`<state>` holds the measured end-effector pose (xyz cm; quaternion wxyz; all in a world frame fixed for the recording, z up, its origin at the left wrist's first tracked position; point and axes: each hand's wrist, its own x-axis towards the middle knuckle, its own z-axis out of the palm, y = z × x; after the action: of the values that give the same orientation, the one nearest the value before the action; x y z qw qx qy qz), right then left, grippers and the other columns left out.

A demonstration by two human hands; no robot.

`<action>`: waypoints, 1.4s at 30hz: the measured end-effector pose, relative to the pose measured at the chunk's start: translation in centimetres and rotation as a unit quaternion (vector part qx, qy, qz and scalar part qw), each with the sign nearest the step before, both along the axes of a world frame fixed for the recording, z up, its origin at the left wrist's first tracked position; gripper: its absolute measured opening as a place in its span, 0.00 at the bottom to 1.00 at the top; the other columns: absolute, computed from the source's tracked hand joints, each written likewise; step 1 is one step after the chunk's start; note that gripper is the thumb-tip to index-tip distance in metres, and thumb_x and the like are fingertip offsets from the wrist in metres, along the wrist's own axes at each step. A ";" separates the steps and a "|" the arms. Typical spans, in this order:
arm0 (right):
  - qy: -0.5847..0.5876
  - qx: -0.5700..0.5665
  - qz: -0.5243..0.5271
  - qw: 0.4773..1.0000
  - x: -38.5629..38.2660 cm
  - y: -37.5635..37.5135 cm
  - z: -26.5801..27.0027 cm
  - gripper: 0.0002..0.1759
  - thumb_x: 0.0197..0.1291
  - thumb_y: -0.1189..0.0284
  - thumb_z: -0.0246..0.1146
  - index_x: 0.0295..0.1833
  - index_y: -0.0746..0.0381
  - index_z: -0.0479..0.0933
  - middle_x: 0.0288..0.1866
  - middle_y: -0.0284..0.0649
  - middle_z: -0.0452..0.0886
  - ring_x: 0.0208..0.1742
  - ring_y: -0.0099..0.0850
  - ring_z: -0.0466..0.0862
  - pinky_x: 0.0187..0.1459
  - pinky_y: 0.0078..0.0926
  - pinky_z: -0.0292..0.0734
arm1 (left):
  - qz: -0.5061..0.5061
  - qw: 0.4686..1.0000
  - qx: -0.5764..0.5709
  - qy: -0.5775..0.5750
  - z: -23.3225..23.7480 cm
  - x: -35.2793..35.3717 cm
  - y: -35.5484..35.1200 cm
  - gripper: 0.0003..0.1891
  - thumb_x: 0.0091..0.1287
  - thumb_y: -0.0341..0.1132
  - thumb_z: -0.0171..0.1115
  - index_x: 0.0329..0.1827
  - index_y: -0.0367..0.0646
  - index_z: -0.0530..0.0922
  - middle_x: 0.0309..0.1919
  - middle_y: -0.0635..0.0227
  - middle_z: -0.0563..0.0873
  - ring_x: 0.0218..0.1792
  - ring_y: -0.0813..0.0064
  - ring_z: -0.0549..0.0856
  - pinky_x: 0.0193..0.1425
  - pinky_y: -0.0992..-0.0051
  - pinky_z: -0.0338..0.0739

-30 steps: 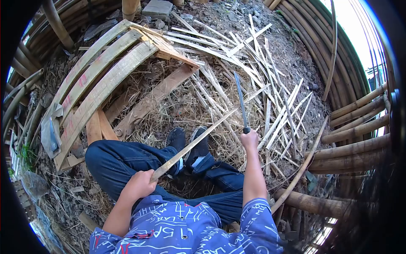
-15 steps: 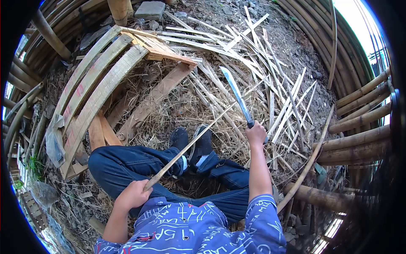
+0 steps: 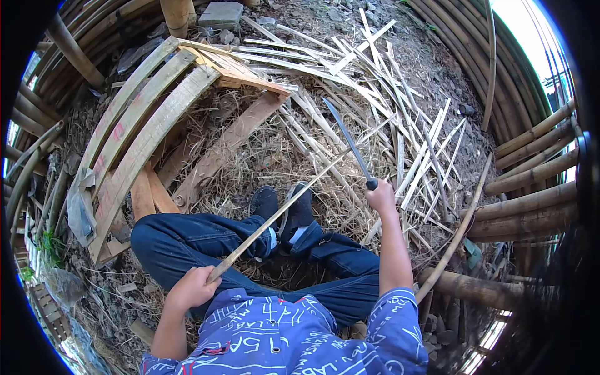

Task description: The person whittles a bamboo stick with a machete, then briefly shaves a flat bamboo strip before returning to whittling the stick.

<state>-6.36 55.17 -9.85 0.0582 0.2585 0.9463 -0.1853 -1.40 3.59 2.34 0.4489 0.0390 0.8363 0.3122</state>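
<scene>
My left hand (image 3: pixel 193 287) is closed round the near end of a long, thin bamboo strip (image 3: pixel 270 221). The strip slants up and away over my legs, its far part reaching toward the scattered slats. In my right hand (image 3: pixel 380 195) is a machete (image 3: pixel 350 142), gripped by its dark handle. Its long blade points up and to the left, and overlaps the far part of the strip in this view. My crossed legs in blue jeans (image 3: pixel 181 240) and dark shoes (image 3: pixel 300 203) lie beneath the strip.
Many split bamboo slats (image 3: pixel 400 119) lie across the ground ahead and to the right. A slatted wooden pallet (image 3: pixel 150 137) leans at the left. Bamboo poles (image 3: pixel 531 209) are stacked at the right, and a concrete block (image 3: pixel 220 14) sits at the back. Dry shavings (image 3: pixel 269 150) cover the soil.
My right hand has shifted slightly right, and the machete blade has turned, so it looks darker and narrower. The left hand and strip have moved slightly down and left.
</scene>
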 end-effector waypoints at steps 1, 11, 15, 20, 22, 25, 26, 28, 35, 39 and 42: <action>0.006 -0.036 -0.004 0.999 0.3 -0.9 0.2 0.11 0.48 0.68 0.63 0.33 0.65 0.81 0.31 0.57 0.83 0.39 0.56 0.84 0.44 0.49 0.78 | -0.002 1.000 0.000 0.012 -0.1 0.1 -0.1 0.12 0.65 0.36 0.61 0.35 0.33 0.76 0.26 0.43 0.82 0.30 0.42 0.81 0.35 0.57 0.74; -0.014 0.067 -0.071 0.995 0.5 -1.5 -1.1 0.11 0.50 0.70 0.61 0.37 0.64 0.82 0.37 0.56 0.85 0.42 0.54 0.85 0.49 0.49 0.78 | 0.002 0.995 -0.020 0.096 -1.0 1.4 0.1 0.13 0.62 0.39 0.64 0.35 0.35 0.77 0.27 0.43 0.83 0.33 0.40 0.82 0.37 0.55 0.76; 0.006 0.103 -0.048 0.993 0.9 -2.5 -1.4 0.11 0.49 0.69 0.62 0.38 0.62 0.80 0.36 0.55 0.85 0.41 0.54 0.85 0.48 0.50 0.79 | 0.010 0.998 -0.013 0.063 -1.0 1.1 -0.3 0.13 0.63 0.38 0.63 0.33 0.34 0.77 0.27 0.43 0.82 0.32 0.41 0.82 0.36 0.55 0.76; -0.001 0.179 -0.027 0.983 1.6 -1.6 -0.8 0.13 0.50 0.66 0.66 0.40 0.59 0.78 0.34 0.50 0.86 0.40 0.50 0.87 0.43 0.49 0.81 | 0.008 0.999 -0.003 0.041 -0.7 0.6 -0.1 0.13 0.63 0.38 0.63 0.32 0.33 0.77 0.26 0.43 0.82 0.31 0.41 0.82 0.35 0.56 0.75; -0.025 0.189 -0.072 0.979 1.5 -1.4 -0.5 0.13 0.51 0.65 0.67 0.41 0.59 0.78 0.35 0.50 0.86 0.41 0.50 0.87 0.45 0.48 0.81 | 0.016 0.999 0.004 0.031 -0.8 0.6 -0.1 0.15 0.63 0.39 0.64 0.32 0.33 0.78 0.26 0.43 0.82 0.31 0.42 0.83 0.35 0.58 0.76; 0.047 0.078 -0.115 0.989 2.2 -0.9 -2.5 0.11 0.50 0.69 0.62 0.34 0.66 0.80 0.34 0.55 0.85 0.39 0.53 0.86 0.42 0.47 0.79 | 0.020 0.997 0.012 0.080 -1.4 0.9 -0.1 0.17 0.62 0.42 0.66 0.33 0.32 0.78 0.26 0.43 0.83 0.31 0.43 0.83 0.35 0.58 0.76; 0.081 0.024 -0.121 0.989 2.7 -0.8 -4.0 0.11 0.50 0.70 0.60 0.31 0.68 0.80 0.30 0.57 0.83 0.35 0.54 0.85 0.38 0.46 0.77 | 0.010 0.996 -0.011 0.086 -1.4 0.8 -0.1 0.18 0.61 0.44 0.68 0.34 0.33 0.80 0.26 0.44 0.83 0.32 0.44 0.84 0.36 0.57 0.77; 0.114 -0.012 -0.104 0.988 4.0 -2.8 -5.0 0.11 0.49 0.70 0.61 0.29 0.69 0.79 0.26 0.57 0.81 0.31 0.53 0.83 0.35 0.46 0.75 | 0.037 0.995 -0.016 0.092 -1.4 1.1 0.1 0.18 0.60 0.44 0.69 0.34 0.34 0.80 0.26 0.44 0.83 0.31 0.44 0.84 0.36 0.59 0.77; 0.125 -0.138 -0.064 0.980 7.7 -11.5 -4.1 0.09 0.47 0.72 0.63 0.27 0.69 0.76 0.21 0.52 0.79 0.25 0.47 0.81 0.32 0.43 0.74 | 0.047 0.986 -0.054 0.153 -1.8 2.1 0.6 0.20 0.56 0.49 0.71 0.32 0.37 0.82 0.25 0.48 0.84 0.31 0.47 0.85 0.37 0.60 0.79; 0.122 -0.350 -0.054 0.927 10.0 -15.7 -4.1 0.06 0.48 0.79 0.61 0.25 0.62 0.70 0.17 0.32 0.71 0.15 0.24 0.72 0.19 0.27 0.67 | 0.036 0.981 -0.058 0.179 -1.9 2.3 0.6 0.19 0.56 0.49 0.71 0.32 0.39 0.83 0.23 0.51 0.84 0.30 0.49 0.85 0.36 0.60 0.79; 0.024 -0.535 -0.140 0.833 10.6 -18.9 -0.6 0.05 0.49 0.81 0.60 0.30 0.62 0.71 0.17 0.32 0.71 0.13 0.23 0.70 0.16 0.24 0.67 | 0.036 0.980 -0.057 0.186 -2.1 2.4 0.5 0.19 0.55 0.50 0.71 0.31 0.40 0.83 0.23 0.51 0.84 0.29 0.49 0.85 0.36 0.59 0.79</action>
<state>4.27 36.26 -10.47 0.1377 0.3123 0.6543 -0.6748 1.04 4.11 0.24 0.2751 0.0410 0.9225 0.2677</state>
